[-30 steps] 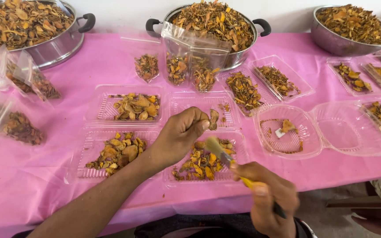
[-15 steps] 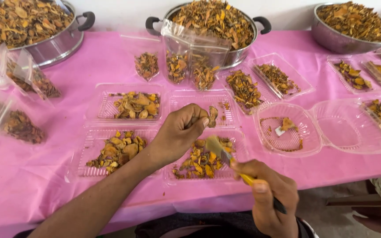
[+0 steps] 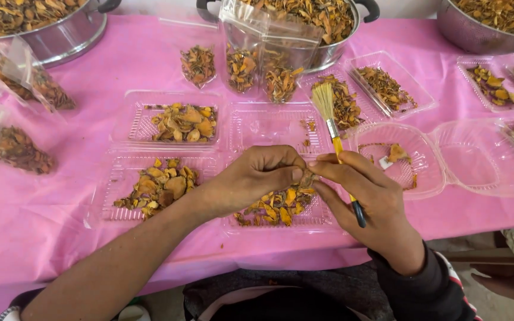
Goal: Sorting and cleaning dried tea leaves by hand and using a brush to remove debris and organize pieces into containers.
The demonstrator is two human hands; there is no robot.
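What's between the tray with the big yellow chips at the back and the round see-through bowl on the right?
In the head view, a nearly bare clear tray lies between the filled tray and the round bowl, holding only a few crumbs.

Your worktop (image 3: 120, 71) wore a pink plastic cover. On it lay clear plastic trays of dried orange-brown pieces (image 3: 182, 122), clear plastic bags of the same pieces (image 3: 242, 68), an open clear clamshell box (image 3: 477, 160) to your right, and round steel pots heaped with dried pieces (image 3: 60, 35) along the far edge.
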